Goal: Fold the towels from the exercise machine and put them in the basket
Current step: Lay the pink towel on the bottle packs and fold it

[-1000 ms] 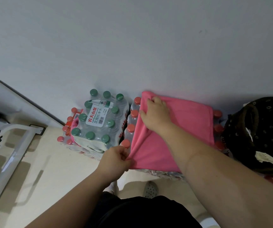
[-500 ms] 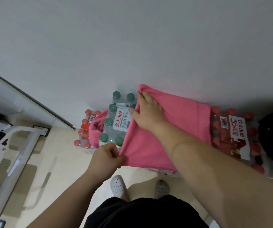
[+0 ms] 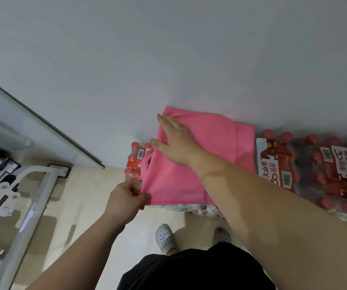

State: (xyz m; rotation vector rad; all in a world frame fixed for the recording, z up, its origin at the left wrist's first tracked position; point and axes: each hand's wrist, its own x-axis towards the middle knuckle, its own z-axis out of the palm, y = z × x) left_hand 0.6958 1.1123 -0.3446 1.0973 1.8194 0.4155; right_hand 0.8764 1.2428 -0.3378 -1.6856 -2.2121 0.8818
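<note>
A pink towel (image 3: 214,141) lies folded on top of shrink-wrapped packs of water bottles against the white wall. My left hand (image 3: 126,198) pinches the towel's near left corner. My right hand (image 3: 176,141) lies flat on the towel's left part, fingers spread and pointing toward the wall. The basket is out of view. Part of the white exercise machine frame (image 3: 32,197) stands at the left.
A pack of red-capped bottles (image 3: 323,174) sits to the right of the towel, and another (image 3: 136,162) peeks out at its left. Beige floor runs below, with my two white shoes (image 3: 165,237) on it. A grey sloping panel (image 3: 43,126) meets the wall at the left.
My right hand has let go of the towel's far left edge and opened flat on it. The towel now covers the green-capped pack. The view has shifted left, and the dark basket is gone from sight.
</note>
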